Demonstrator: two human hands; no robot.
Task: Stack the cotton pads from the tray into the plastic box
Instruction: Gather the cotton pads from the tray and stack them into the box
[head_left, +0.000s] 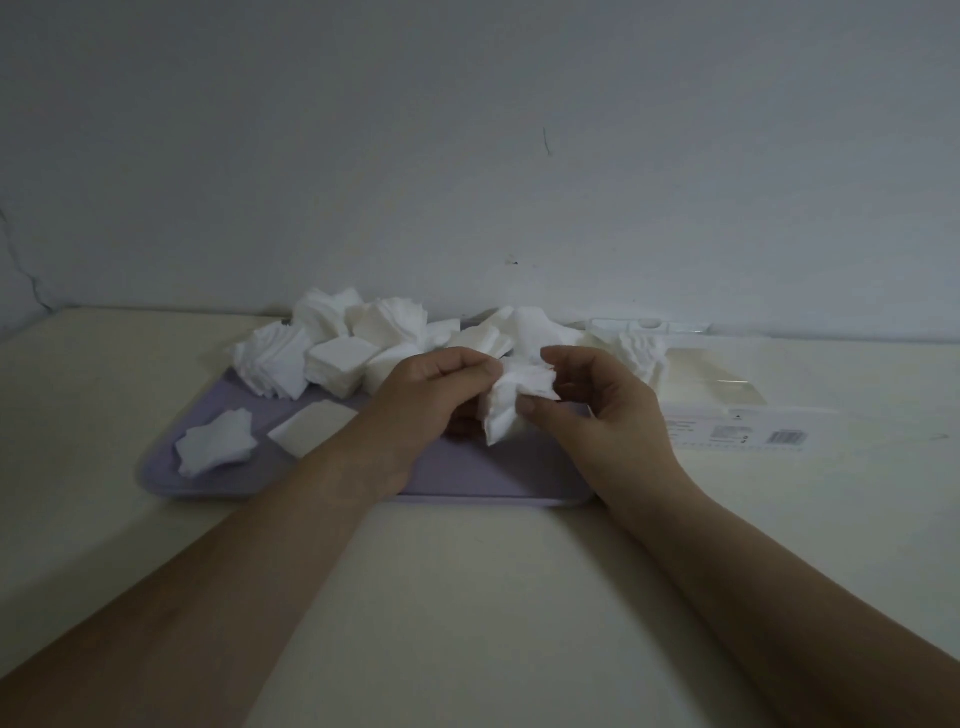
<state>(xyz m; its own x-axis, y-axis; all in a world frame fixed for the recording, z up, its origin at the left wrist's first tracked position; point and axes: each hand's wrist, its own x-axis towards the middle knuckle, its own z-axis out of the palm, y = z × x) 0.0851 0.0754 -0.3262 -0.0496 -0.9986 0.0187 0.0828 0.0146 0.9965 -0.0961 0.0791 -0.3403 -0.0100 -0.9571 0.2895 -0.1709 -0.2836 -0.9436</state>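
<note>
Left hand (431, 389) and right hand (597, 400), at frame centre, both pinch a small bundle of cotton pads (511, 402) above the lilac tray (467, 467); the plastic box (711, 374) lies centre right.

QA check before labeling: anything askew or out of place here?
Yes. The bundle of pads pinched between left hand and right hand is fanned, edges unaligned. On the tray, the piles are jumbled; the stack in the plastic box leans unevenly.

I see white cotton pads (332, 343) heaped on the lilac tray (467, 470), one fanned bunch (511, 402) held above it. The clear plastic box (722, 387) lies just right of it.
</note>
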